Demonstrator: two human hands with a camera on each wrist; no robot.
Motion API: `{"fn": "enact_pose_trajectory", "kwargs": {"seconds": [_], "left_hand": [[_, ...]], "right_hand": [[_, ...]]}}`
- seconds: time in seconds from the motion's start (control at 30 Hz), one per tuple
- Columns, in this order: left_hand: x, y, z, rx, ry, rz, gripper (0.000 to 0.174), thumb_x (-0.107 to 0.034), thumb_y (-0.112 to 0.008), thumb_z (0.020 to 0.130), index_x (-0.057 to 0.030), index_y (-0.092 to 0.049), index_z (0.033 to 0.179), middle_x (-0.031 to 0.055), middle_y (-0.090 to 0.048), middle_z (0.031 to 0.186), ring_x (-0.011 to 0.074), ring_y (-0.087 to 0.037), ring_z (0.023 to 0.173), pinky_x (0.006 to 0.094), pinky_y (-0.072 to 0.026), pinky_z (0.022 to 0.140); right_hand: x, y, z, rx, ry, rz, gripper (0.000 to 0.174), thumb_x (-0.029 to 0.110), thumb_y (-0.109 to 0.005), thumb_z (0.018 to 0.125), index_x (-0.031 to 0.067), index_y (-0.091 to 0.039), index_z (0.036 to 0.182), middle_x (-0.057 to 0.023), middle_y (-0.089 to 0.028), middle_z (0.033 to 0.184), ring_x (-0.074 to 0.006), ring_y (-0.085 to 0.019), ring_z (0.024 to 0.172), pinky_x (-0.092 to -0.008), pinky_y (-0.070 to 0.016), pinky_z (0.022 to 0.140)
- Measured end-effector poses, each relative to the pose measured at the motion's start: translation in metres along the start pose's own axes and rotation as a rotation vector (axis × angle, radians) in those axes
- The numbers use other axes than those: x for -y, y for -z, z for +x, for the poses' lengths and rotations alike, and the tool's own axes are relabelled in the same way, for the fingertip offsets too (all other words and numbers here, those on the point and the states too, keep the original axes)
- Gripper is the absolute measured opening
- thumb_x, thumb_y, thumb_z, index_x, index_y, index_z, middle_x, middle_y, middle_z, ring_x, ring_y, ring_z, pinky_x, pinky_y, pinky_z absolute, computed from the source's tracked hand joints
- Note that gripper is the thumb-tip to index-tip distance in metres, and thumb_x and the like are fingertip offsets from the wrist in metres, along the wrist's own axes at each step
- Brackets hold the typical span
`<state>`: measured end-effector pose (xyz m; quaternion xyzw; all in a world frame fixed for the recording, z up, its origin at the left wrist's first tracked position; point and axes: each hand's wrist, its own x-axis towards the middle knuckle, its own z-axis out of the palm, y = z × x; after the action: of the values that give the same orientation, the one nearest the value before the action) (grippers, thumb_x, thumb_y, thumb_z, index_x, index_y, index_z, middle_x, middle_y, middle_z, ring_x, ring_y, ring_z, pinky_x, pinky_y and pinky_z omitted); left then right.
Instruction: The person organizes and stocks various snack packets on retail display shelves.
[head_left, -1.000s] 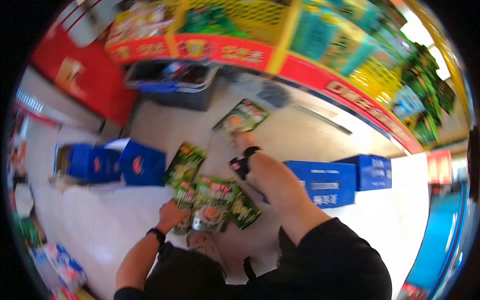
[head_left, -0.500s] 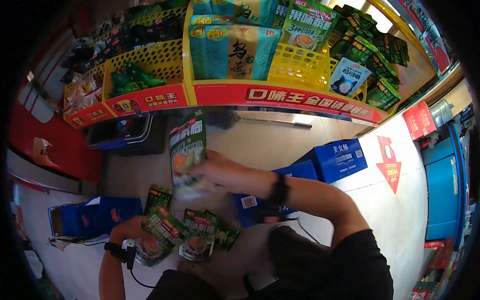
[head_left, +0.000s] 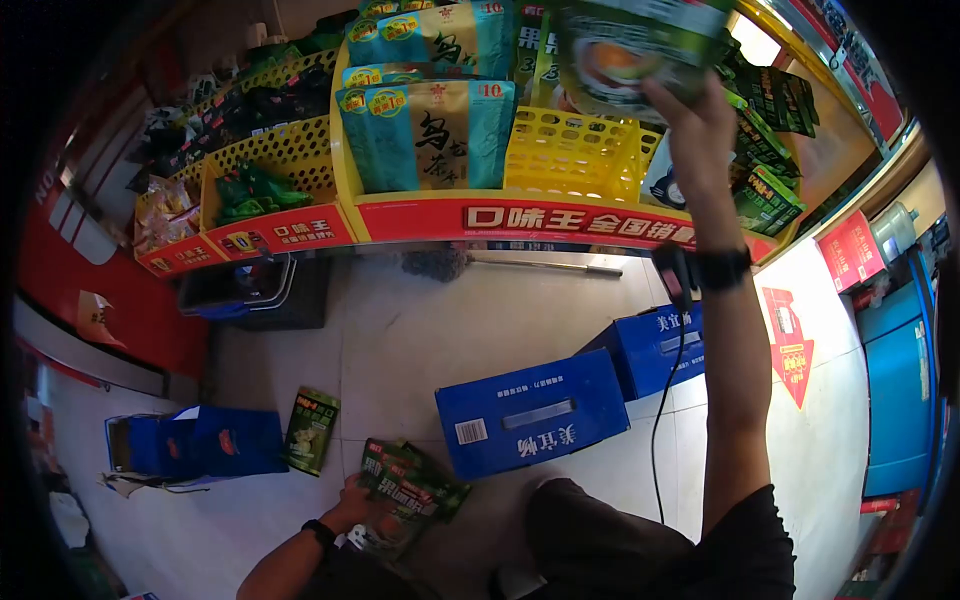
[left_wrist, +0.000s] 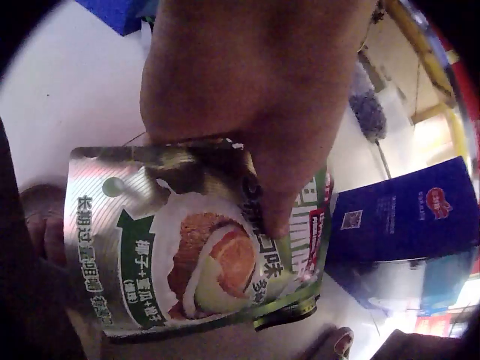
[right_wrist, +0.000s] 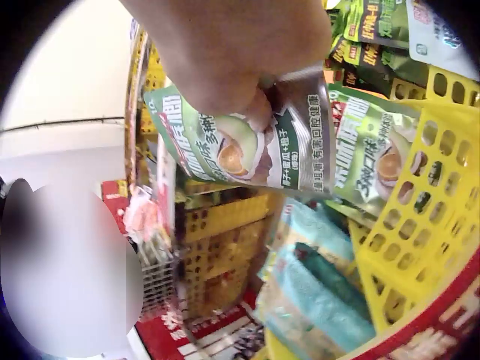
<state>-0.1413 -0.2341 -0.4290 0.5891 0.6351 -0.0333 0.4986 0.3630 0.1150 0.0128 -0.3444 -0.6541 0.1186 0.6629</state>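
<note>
In the head view, my right hand (head_left: pixel 700 125) is raised at the rack, gripping a green snack pouch (head_left: pixel 615 65) with a fruit picture. Its thumb presses on the pouch's front. The right wrist view puts this pouch (right_wrist: pixel 225 154) over the yellow basket (right_wrist: pixel 420 202), beside a matching pouch (right_wrist: pixel 367 154) standing in it. Down low, my left hand (head_left: pixel 348 508) holds another green pouch (head_left: pixel 395 515) by its edge, thumb across the front in the left wrist view. Darker green pouches (head_left: pixel 450 498) lie partly hidden beneath it. One more green pouch (head_left: pixel 312 430) lies on the floor.
Teal pouches (head_left: pixel 430 135) fill the rack's middle behind a red front strip (head_left: pixel 560 218). On the floor are a blue carton (head_left: pixel 530 410), a second carton (head_left: pixel 655 350), an opened blue box (head_left: pixel 240 440), a dark bin (head_left: pixel 265 300) and a mop (head_left: pixel 435 265).
My right hand went from a pouch on the floor up to the rack, carrying it. My left hand, earlier over the floor pouches, lifted one and now holds it lower, near my legs.
</note>
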Motion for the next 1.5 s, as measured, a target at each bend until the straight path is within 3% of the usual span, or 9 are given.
{"fn": "enact_pose_trajectory", "kwargs": {"seconds": [0.13,0.23,0.63,0.77,0.83,1.0,1.2,1.33,1.5], "left_hand": [[0.019,-0.007,0.009,0.013,-0.1,0.083,0.063,-0.056,-0.078,0.073,-0.0253,-0.065,0.126,0.0173,-0.037,0.145,0.0381,-0.022,0.136,0.0411,-0.0205,0.116],[-0.006,-0.004,-0.005,-0.094,-0.149,0.045,0.046,-0.039,-0.077,0.082,-0.0203,-0.067,0.123,0.0064,-0.064,0.126,0.0232,-0.036,0.133,0.0377,-0.011,0.118],[-0.011,0.015,0.002,0.02,0.097,-0.069,0.07,-0.061,-0.081,0.066,-0.0162,-0.07,0.118,0.0193,-0.038,0.132,0.0372,-0.028,0.128,0.0387,-0.0314,0.11],[-0.056,0.045,-0.014,0.142,0.155,0.018,0.057,-0.05,-0.08,0.074,-0.0132,-0.069,0.116,0.0136,-0.067,0.112,0.0268,-0.062,0.105,0.0347,-0.0477,0.093],[-0.052,0.048,-0.018,0.07,0.047,-0.074,0.048,-0.041,-0.079,0.078,-0.0101,-0.069,0.114,0.0088,-0.073,0.099,0.02,-0.068,0.089,0.0341,-0.0518,0.083],[-0.038,0.064,-0.026,0.01,-0.01,-0.257,0.03,-0.025,-0.079,0.082,-0.0027,-0.071,0.099,0.0071,-0.071,0.084,0.0127,-0.062,0.076,0.0336,-0.051,0.072],[-0.096,0.161,-0.072,-0.142,-0.035,-0.469,0.031,-0.02,-0.076,0.086,0.0047,-0.07,0.104,0.0041,-0.07,0.092,0.0089,-0.059,0.08,0.0282,-0.0503,0.071],[-0.173,0.215,-0.089,-0.211,-0.384,-0.875,0.023,-0.012,-0.068,0.092,0.0035,-0.068,0.109,0.0076,-0.071,0.103,0.0114,-0.064,0.091,0.0295,-0.0524,0.083],[-0.287,0.22,-0.084,-0.559,-0.657,-0.794,0.025,-0.012,-0.068,0.092,0.0025,-0.067,0.112,0.0064,-0.068,0.11,0.013,-0.064,0.094,0.0295,-0.0518,0.084]], "right_hand": [[-0.073,-0.037,0.029,0.027,-0.005,0.068,0.023,0.003,-0.071,0.086,0.0033,-0.063,0.108,-0.0049,-0.07,0.104,-0.0106,-0.064,0.091,-0.0284,-0.0508,0.079],[-0.104,-0.064,0.025,-0.03,-0.081,0.047,0.026,0.006,-0.072,0.086,0.0013,-0.063,0.11,-0.0081,-0.071,0.103,-0.0132,-0.066,0.091,-0.0299,-0.0523,0.076],[-0.133,-0.031,0.054,0.4,-0.423,-0.621,0.037,0.025,-0.082,0.074,0.0024,-0.07,0.102,-0.0198,-0.072,0.094,-0.0366,-0.069,0.09,-0.0411,-0.0533,0.081],[-0.123,-0.014,0.055,0.856,0.513,-1.185,0.025,0.022,-0.069,0.085,0.0029,-0.072,0.1,-0.0118,-0.073,0.096,-0.019,-0.067,0.083,-0.0335,-0.0515,0.077],[-0.107,-0.01,0.047,0.326,-0.333,-0.611,0.028,0.022,-0.067,0.081,0.0042,-0.072,0.102,-0.0127,-0.072,0.093,-0.0217,-0.067,0.083,-0.0356,-0.0499,0.076],[-0.087,-0.009,-0.011,-0.099,-0.067,-0.384,0.038,0.016,-0.071,0.079,-0.0055,-0.065,0.109,-0.0106,-0.069,0.1,-0.0174,-0.063,0.088,-0.0274,-0.0488,0.081],[0.009,-0.065,-0.122,0.608,-0.177,0.009,0.02,-0.001,-0.06,0.089,0.0043,-0.059,0.109,-0.0026,-0.063,0.105,-0.0125,-0.061,0.099,-0.0278,-0.048,0.09],[0.048,-0.111,-0.172,1.086,-0.25,0.103,0.054,0.03,-0.074,0.086,0.0064,-0.052,0.128,-0.0098,-0.058,0.122,-0.0179,-0.059,0.105,-0.0331,-0.0507,0.086],[0.083,-0.152,-0.208,0.937,-0.171,0.632,0.071,0.025,-0.08,0.081,0.0029,-0.045,0.138,-0.0162,-0.052,0.136,-0.0271,-0.049,0.125,-0.0377,-0.04,0.105]]}}
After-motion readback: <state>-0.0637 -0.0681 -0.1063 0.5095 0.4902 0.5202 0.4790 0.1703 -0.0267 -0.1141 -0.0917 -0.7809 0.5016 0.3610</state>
